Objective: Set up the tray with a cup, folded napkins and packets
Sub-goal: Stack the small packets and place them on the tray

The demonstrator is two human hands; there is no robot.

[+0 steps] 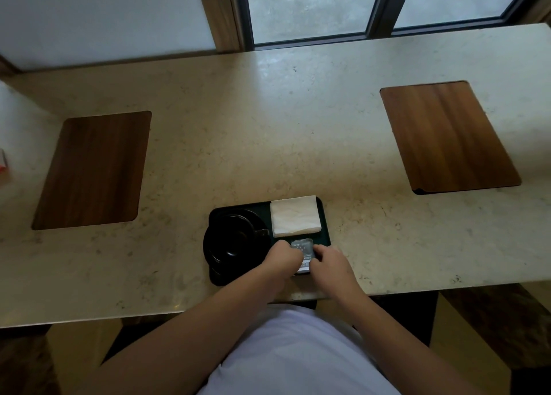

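Observation:
A dark green tray (325, 230) lies near the front edge of the stone counter. On its left side a black cup (231, 238) stands on a black saucer (210, 253). Folded white napkins (295, 215) fill the tray's far right corner. Grey packets (302, 247) lie in the near right part. My left hand (281, 259) and my right hand (329, 263) both pinch the packets, one from each side, and cover their near ends.
Two wooden placemats lie on the counter, one at the left (92, 169) and one at the far right (447, 136). A window with dark frames (378, 7) runs behind the counter. A white object with a red mark (3, 162) shows at the left edge.

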